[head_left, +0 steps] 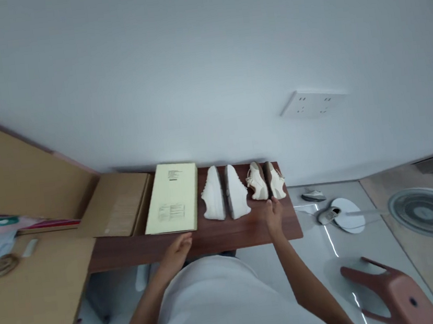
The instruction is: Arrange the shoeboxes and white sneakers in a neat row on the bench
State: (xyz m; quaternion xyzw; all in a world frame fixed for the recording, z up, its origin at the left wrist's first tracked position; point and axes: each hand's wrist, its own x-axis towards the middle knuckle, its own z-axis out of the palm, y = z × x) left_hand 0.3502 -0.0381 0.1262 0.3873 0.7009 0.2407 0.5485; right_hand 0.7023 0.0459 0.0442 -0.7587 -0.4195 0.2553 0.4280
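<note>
My left hand (177, 252) is over the front edge of a dark wooden table (241, 235), just below a pale yellow shoebox (177, 198) with printed labels. Its fingers are loosely bent and hold nothing. At the right end of the table, my right hand (273, 215) has its fingers stretched toward a pair of smaller cream shoes, the left one (257, 182) and the right one (276, 181). Whether the fingertips touch a shoe, I cannot tell. Between box and cream shoes lie two larger white shoes, one (213, 194) left of the other (236, 192), on their sides.
A brown cardboard box (121, 202) stands left of the shoebox, beside a large opened carton (38, 289). A wall socket plate (314, 104) is above. To the right on the floor are a fan (430, 212), a pink stool (402, 291) and loose shoes (329, 215).
</note>
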